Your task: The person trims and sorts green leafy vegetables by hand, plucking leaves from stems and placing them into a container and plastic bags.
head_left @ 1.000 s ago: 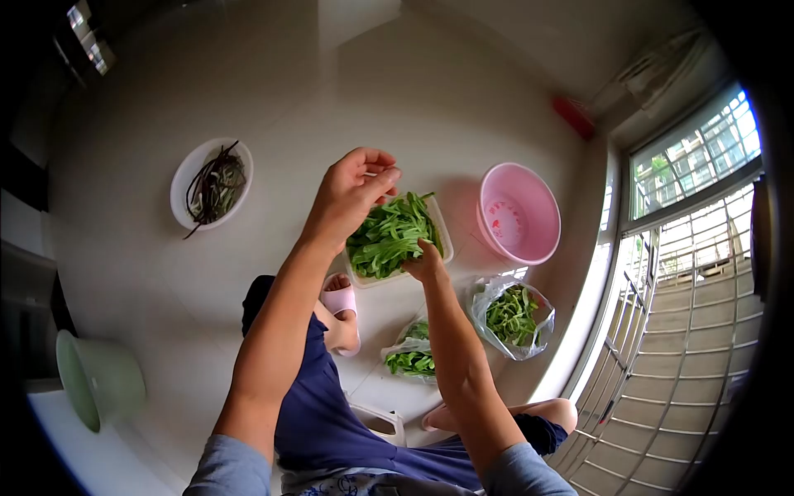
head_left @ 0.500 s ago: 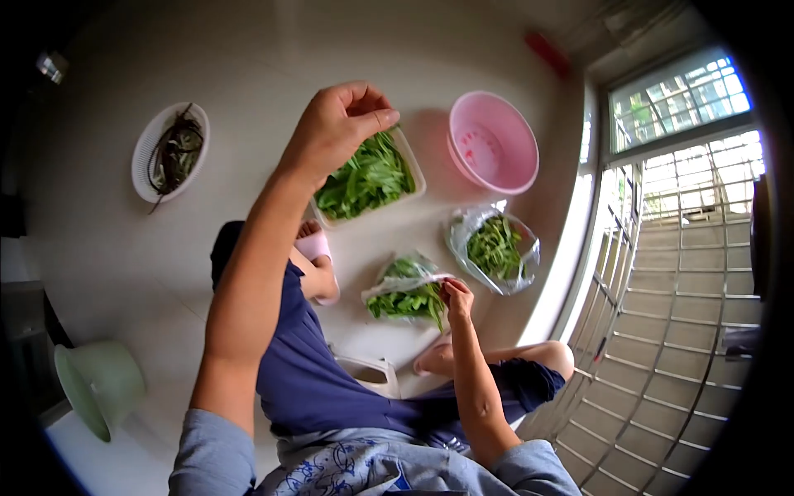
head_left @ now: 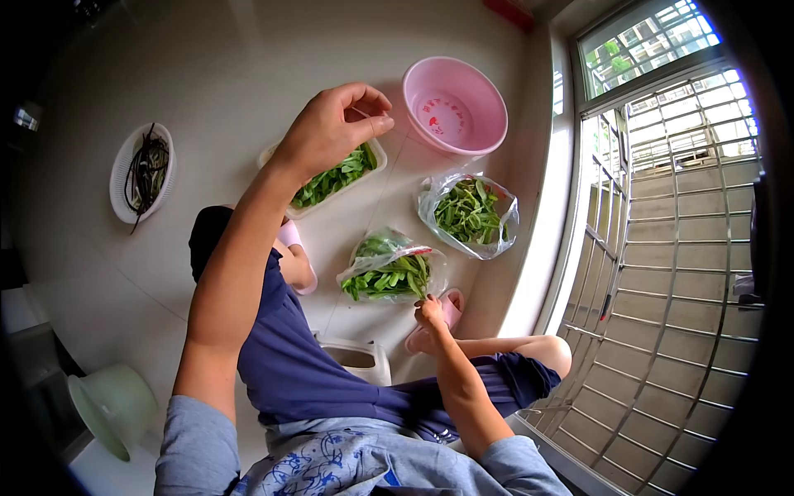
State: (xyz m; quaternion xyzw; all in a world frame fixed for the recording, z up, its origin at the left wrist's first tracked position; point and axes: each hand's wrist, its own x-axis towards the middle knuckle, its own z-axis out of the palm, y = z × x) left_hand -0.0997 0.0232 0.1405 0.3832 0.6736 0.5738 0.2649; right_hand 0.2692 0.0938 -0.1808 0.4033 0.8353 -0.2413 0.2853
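"What's the right hand (head_left: 429,311) doing?"
"Pinching greens (head_left: 385,282) at the mouth of a plastic bag (head_left: 393,254) on the floor (head_left: 215,157)."
"And the left hand (head_left: 337,124)?"
"Raised near the box (head_left: 382,159), thumb and fingertips slightly apart."

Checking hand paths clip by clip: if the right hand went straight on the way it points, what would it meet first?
The right hand would likely meet the greens in the nearer plastic bag; it seems right at their edge, though depth is unclear.
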